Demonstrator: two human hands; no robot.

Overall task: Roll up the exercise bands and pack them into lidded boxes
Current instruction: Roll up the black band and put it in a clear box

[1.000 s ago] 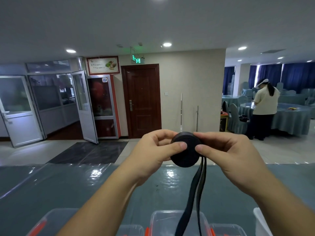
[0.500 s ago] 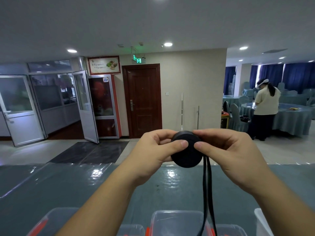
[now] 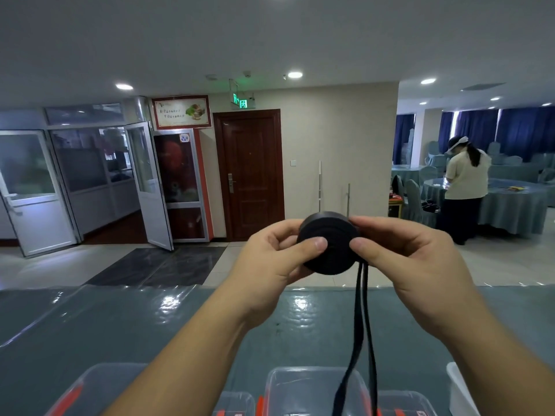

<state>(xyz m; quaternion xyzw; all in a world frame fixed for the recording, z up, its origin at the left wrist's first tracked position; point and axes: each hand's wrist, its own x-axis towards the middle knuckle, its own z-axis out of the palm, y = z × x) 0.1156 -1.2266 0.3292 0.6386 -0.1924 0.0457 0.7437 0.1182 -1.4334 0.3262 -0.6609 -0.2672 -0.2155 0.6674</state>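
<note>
A black exercise band [image 3: 332, 250] is wound into a tight round roll, held up in front of me above the table. My left hand [image 3: 270, 265] pinches the roll's left side with the thumb on its face. My right hand [image 3: 411, 259] grips the right side, thumb also on the face. The band's loose tail [image 3: 359, 340] hangs down as two strands from the roll's lower right, reaching past the clear lidded boxes [image 3: 312, 388] at the bottom edge.
A table with a shiny grey-blue cover [image 3: 150, 325] lies below my hands. Clear boxes with red clips [image 3: 90, 388] line its near edge. A white container [image 3: 459, 388] sits at the lower right. A person stands at a round table [image 3: 516, 205] far right.
The hanging tail has swung from left of vertical to nearly straight down. Both hands keep their hold on the roll, which has shifted only slightly.
</note>
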